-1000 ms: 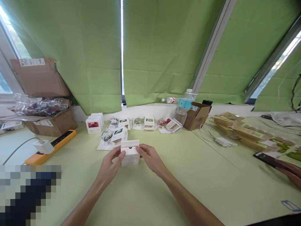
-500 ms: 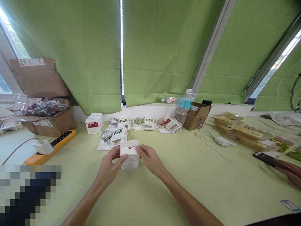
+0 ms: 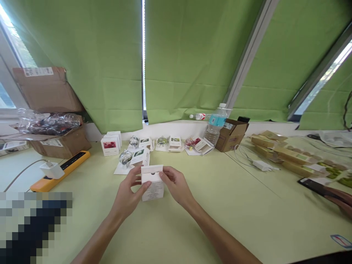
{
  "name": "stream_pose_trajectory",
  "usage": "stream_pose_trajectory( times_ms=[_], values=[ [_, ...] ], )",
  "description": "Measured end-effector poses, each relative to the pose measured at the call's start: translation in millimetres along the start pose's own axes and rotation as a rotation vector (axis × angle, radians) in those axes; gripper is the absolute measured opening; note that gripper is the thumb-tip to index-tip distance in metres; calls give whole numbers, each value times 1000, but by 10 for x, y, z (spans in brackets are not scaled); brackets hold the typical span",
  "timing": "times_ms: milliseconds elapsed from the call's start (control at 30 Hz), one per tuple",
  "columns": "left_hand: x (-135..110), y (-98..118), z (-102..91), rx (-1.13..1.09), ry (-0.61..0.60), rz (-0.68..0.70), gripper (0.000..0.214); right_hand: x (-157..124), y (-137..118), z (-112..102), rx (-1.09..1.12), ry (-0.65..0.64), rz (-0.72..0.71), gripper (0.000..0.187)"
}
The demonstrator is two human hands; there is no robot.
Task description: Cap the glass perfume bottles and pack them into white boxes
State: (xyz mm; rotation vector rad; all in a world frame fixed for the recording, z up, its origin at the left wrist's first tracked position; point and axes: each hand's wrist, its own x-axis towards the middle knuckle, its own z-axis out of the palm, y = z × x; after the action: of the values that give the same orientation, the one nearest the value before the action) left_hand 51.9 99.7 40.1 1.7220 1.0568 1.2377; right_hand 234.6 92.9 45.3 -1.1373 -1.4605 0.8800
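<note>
A small white carton (image 3: pixel 153 183) with its top flap standing up sits between my two hands over the pale green table (image 3: pixel 220 205). My left hand (image 3: pixel 129 194) grips its left side, thumb on the front face. On the carton's right side, the fingers of my right hand (image 3: pixel 175 185) are curled round its upper edge. Just behind the carton, a clear glass ball (image 3: pixel 125 157) rests on a white card beside another small white box (image 3: pixel 140 157).
A row of small boxes and glass balls (image 3: pixel 162 142) lines the back of the table, with a water bottle (image 3: pixel 216 126) and a brown carton (image 3: pixel 232 135). An orange power strip (image 3: pixel 59 170) lies left. Another person's hand (image 3: pixel 341 201) holds a dark phone at right.
The carton and both hands have shifted slightly toward me and lower; my left thumb now lies further across the carton's front.
</note>
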Motion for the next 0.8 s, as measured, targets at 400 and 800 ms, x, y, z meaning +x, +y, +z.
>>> stream_pose_trajectory(
  times_ms=[400,800],
  values=[
    [-36,-105,9,262,63,365,33,-55,-40,28,-150,97,-218,27],
    [-11,-184,-30,443,107,529,20,-25,53,6,-278,100,-432,11]
  ],
)
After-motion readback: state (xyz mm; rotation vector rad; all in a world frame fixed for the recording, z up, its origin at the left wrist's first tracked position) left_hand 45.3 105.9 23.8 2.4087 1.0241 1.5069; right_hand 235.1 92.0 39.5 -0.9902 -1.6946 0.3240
